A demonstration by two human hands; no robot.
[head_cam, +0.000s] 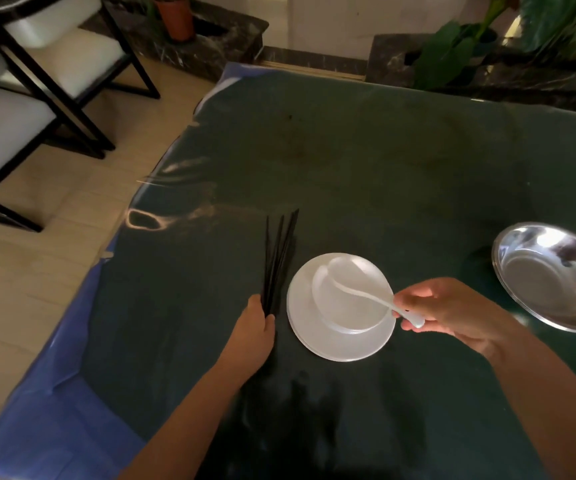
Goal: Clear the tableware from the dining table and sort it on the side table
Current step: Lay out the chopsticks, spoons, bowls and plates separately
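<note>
A stack of white plates lies on the dark green table, with a white bowl on top. My right hand pinches the handle of a white spoon whose scoop end reaches into the bowl. Just left of the plates, my left hand is closed around a bundle of black chopsticks, their tips pointing away from me. A shiny metal bowl sits at the right edge.
Black-framed chairs with white cushions stand on the tiled floor to the left. Potted plants on dark marble ledges line the far side. A blue cover hangs off the table's left edge.
</note>
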